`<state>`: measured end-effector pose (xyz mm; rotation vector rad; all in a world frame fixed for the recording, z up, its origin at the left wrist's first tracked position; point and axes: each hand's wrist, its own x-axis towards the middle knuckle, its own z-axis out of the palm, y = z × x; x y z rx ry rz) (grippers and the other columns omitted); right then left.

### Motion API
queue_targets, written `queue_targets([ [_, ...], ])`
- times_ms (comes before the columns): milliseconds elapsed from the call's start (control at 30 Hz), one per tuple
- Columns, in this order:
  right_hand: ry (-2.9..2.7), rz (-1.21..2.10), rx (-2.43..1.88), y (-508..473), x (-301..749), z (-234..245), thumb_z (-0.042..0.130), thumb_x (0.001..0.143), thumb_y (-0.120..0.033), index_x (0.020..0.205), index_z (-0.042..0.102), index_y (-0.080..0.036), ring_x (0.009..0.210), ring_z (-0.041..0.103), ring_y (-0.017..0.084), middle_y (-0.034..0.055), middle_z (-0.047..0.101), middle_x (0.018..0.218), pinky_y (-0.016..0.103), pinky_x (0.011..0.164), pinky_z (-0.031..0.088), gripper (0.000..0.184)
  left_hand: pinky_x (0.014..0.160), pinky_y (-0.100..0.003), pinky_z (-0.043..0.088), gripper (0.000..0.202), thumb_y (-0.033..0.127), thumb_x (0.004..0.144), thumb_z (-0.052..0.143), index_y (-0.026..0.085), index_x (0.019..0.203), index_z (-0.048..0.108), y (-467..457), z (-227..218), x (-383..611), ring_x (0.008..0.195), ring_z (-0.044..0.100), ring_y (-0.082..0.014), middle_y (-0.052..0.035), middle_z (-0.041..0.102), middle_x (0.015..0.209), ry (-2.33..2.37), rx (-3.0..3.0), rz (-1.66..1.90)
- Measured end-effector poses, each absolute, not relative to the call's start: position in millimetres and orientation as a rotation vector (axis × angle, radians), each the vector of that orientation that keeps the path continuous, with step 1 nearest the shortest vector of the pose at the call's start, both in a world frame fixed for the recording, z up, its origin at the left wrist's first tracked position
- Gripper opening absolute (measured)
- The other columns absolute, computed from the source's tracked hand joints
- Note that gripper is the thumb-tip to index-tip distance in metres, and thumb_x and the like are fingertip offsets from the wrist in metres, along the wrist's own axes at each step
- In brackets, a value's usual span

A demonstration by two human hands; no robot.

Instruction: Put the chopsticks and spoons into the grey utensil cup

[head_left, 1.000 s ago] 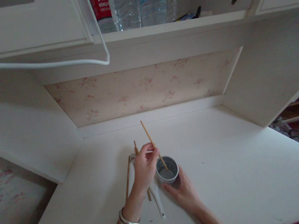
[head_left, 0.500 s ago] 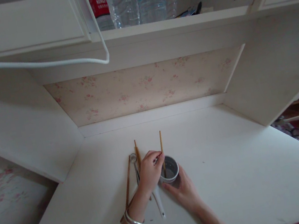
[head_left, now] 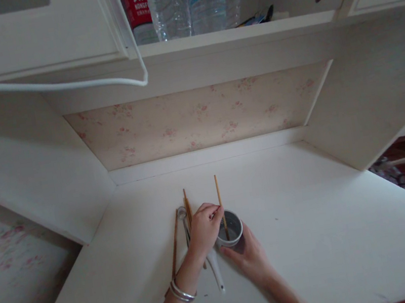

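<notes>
A thin wooden chopstick point(head_left: 218, 190) stands nearly upright, its lower end inside a small cup point(head_left: 241, 227) with a grey interior. My left hand point(head_left: 205, 228), wearing silver bangles, pinches the chopstick at the cup's left rim. Around the cup's right and near side curls my right hand point(head_left: 250, 254), steadying it on the white desk. Left of my left hand lie more wooden chopsticks point(head_left: 174, 243), a metal spoon point(head_left: 182, 213) and a white spoon point(head_left: 216, 274), partly hidden beneath the hand and forearm.
The white desktop point(head_left: 316, 236) is bounded by side panels and a floral back wall point(head_left: 201, 118). Overhead, an open shelf holds several plastic bottles point(head_left: 207, 2). A white cable point(head_left: 99, 82) hangs across the upper left cabinet.
The chopstick's tilt has shifted slightly, its top going left and its lower end right in the cup. Both hands keep their holds. The camera view has moved a little.
</notes>
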<state>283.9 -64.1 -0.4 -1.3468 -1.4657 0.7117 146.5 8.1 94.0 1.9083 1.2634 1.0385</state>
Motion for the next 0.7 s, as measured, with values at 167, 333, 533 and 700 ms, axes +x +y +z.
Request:
queue_targets([
  [167,-1.466,0.698,-1.341,-64.0,284.4,-0.2,0.077,0.073,-0.035,0.136,0.045,-0.025,0.120,0.057,0.032,0.0110,0.060,0.129,0.049,0.101,0.046,0.071,0.077,-0.029,0.051,0.031,0.042,0.092,0.052,0.018,0.090,0.073,7.5,91.3,145.8,0.085,0.065,-0.0176,-0.0063,0.070,0.094,1.260,1.852,1.053],
  [333,-1.476,0.720,-1.332,-65.0,283.5,6.9,0.075,0.075,-0.032,0.137,0.043,-0.025,0.122,0.055,0.031,0.0108,0.059,0.131,0.050,0.103,0.044,0.070,0.078,-0.030,0.053,0.034,0.044,0.092,0.052,0.017,0.104,0.069,1.7,86.9,138.1,0.090,0.065,-0.0185,-0.0091,0.069,0.105,1.214,1.714,1.079],
  [533,-1.475,0.732,-1.335,-67.4,283.1,13.2,0.073,0.077,-0.032,0.135,0.046,-0.023,0.118,0.059,0.031,0.0118,0.061,0.129,0.049,0.100,0.048,0.065,0.104,-0.038,0.045,0.066,0.047,0.082,0.067,0.017,0.137,0.047,-27.9,68.0,128.5,0.122,0.055,-0.0246,-0.0137,0.053,0.138,1.107,1.506,1.006],
  [700,-1.507,0.756,-1.313,-68.3,284.3,13.8,0.069,0.080,-0.030,0.136,0.045,-0.022,0.120,0.057,0.030,0.0130,0.059,0.132,0.048,0.100,0.048,0.062,0.117,-0.045,0.031,0.096,0.042,0.070,0.080,0.017,0.148,0.029,-45.7,44.7,134.5,0.138,0.039,-0.0298,-0.0154,0.041,0.150,1.102,1.516,1.025],
])
